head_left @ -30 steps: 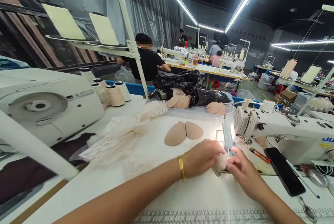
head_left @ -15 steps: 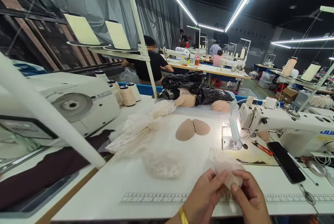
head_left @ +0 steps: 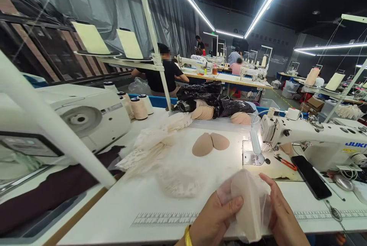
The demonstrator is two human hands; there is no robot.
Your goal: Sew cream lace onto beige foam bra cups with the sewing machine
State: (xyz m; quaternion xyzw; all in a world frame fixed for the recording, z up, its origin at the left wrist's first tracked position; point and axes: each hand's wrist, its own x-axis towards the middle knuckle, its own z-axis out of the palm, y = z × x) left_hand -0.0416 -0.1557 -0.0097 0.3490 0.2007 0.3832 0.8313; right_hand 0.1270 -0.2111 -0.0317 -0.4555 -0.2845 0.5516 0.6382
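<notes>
With the clock centred on the sheer cream cup piece (head_left: 249, 204) between the two hands, 12 pointing away from the wearer, that piece is raised above the table's near edge. The left hand (head_left: 215, 209) holds its 9 o'clock side: the thumb presses flat on the cloth while the fingers lie behind it. The right hand (head_left: 283, 213) is at 3 o'clock, its index finger stretched upward and free at the tip; I cannot tell whether its hidden thumb and other fingers pinch the edge.

The black plastic bag (head_left: 213, 97) lies at 11 o'clock. A fanned stack of beige cup pads (head_left: 203, 112) shows at its near edge; whether the stack sits inside cannot be told. A smaller pad stack (head_left: 241, 118) lies at 12. Farther off, translucent storage bins (head_left: 290, 90) stand at 1 o'clock, contents unclear, and an open cardboard box (head_left: 314, 104) between 1 and 2, its inside too small to read.

Two moulded cups (head_left: 210, 144) lie side by side near 11. Lace-edged sheer cloth (head_left: 153, 143) is heaped at 10, with a single sheer lace piece (head_left: 180, 185) between 9 and 10. The JUKI sewing machine (head_left: 315, 131) and orange-handled thread snips (head_left: 286, 163) are between 1 and 2.
</notes>
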